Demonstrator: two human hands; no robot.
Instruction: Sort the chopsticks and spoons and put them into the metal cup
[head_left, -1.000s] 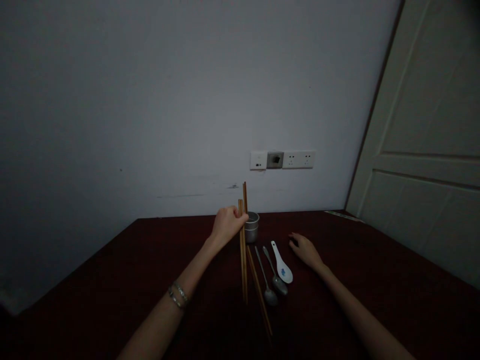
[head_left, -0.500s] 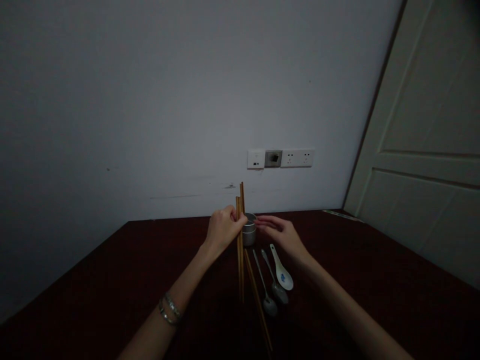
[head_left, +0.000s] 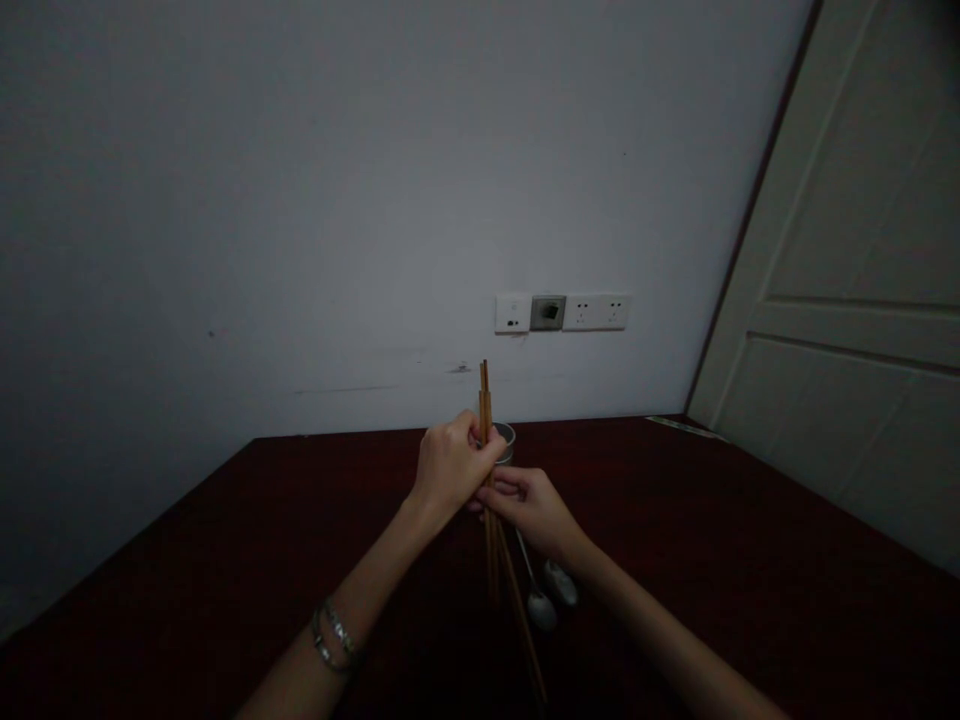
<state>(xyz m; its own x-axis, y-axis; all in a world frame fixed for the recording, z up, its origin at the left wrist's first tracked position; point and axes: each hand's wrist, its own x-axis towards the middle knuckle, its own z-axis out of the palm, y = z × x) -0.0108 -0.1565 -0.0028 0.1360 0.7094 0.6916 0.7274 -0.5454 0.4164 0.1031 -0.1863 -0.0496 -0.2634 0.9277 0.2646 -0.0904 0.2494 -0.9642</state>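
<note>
Several wooden chopsticks (head_left: 485, 405) stand nearly upright, with my left hand (head_left: 457, 460) closed around their upper part. Just below it, my right hand (head_left: 529, 500) pinches the same bundle with thumb and fingers. Behind the hands is a grey metal cup (head_left: 505, 440), partly hidden by them. More chopsticks (head_left: 523, 625) lie slanted on the dark red table beneath the bundle. To their right lie a metal spoon (head_left: 541, 610) and a second metal spoon (head_left: 561, 583), whose handle is hidden by my right hand.
The dark red table (head_left: 337, 520) meets a grey wall (head_left: 360, 250) that bears sockets (head_left: 596, 312). A pale panelled door (head_left: 847, 300) stands at the right. A flat strip (head_left: 682, 428) lies at the table's back right edge.
My right hand has moved left and down from beside the cup and closed on the chopsticks. The held chopsticks have shifted slightly right. The white spoon is now hidden.
</note>
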